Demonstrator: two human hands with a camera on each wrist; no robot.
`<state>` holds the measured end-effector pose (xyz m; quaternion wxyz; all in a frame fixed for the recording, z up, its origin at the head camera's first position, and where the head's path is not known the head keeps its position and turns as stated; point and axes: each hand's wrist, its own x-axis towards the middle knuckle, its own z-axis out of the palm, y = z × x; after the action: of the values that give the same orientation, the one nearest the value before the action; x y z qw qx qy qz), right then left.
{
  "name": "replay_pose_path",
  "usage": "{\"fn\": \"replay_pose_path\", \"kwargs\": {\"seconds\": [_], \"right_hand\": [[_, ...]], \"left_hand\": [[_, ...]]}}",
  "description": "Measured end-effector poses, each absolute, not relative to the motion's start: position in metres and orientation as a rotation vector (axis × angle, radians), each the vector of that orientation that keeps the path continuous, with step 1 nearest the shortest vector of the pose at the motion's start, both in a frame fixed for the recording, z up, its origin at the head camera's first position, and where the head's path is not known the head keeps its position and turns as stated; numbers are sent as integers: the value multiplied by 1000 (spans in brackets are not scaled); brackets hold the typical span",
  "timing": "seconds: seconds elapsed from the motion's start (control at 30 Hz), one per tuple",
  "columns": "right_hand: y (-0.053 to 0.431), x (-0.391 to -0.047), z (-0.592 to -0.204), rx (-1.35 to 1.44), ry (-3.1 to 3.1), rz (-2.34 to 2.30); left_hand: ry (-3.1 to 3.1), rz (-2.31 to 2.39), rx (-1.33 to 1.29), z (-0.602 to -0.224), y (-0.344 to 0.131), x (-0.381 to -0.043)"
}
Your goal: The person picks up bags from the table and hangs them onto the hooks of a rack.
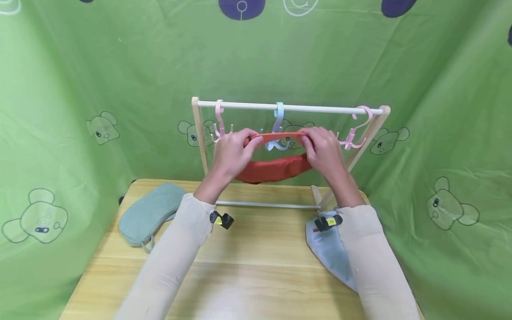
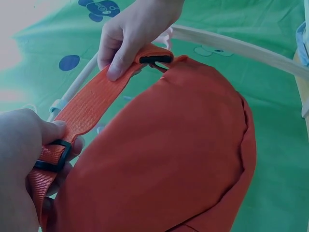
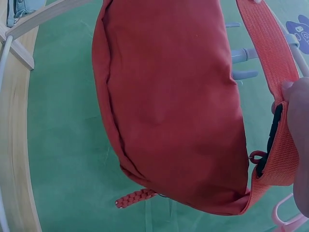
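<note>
Pale sleeves (image 1: 376, 262) come nearest, reaching in from the near side, one left, one right; beneath them, the worktop (image 1: 244, 249); at its far side the rack (image 1: 200, 133), its white rail (image 1: 320, 108) running left to right; green bag (image 1: 154, 211) lying over on the left, light-blue bag (image 1: 330, 249) on the right, partly behind a sleeve; and centre stage, the red bag (image 1: 276, 171), up off the worktop, long axis left to right, roughly in line with the rail; on to the grip: left hand (image 1: 233, 153) pinching the orange-red strap (image 1: 280, 134) at its left, right hand (image 1: 325, 149) pinching it at its right, the bag hanging below; and the relation that counts, strap against blue hanger (image 1: 278, 113): the hanger sits just on the far side, about midway between the hands, neither clearly nearer; the right wrist view shows blue prongs through the gap between strap and bag; touching or not, I can't tell; smallest of all, a black buckle (image 2: 63, 157) beside the left thumb.
</note>
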<state>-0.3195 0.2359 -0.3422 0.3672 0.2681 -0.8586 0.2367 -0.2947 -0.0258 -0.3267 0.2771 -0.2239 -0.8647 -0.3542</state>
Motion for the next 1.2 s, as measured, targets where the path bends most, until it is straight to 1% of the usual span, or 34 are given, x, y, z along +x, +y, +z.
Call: {"fn": "replay_pose_path", "kwargs": {"seconds": [0.23,0.47,0.63,0.83,1.03,1.2], "right_hand": [[235,-324,-340,685,-2227,599],[231,-324,-341,670,-2293,617],[231,-324,-346,666,-2391,720],[235,-325,-358,649,-2517,888],[239,-320,-369,475,-2698,1201],[238,-318,-382,376,-2685,1276]], "left_hand": [[-2328,-942,-573,-322,-28,-299],[-2362,-912,-490,-320,-29,-304],[-2434,-864,-439,-325,-28,-311],[-2549,-816,-438,-331,-26,-315],[-2653,-915,-444,-343,-24,-316],[-2627,-1100,-436,-354,-24,-316]]}}
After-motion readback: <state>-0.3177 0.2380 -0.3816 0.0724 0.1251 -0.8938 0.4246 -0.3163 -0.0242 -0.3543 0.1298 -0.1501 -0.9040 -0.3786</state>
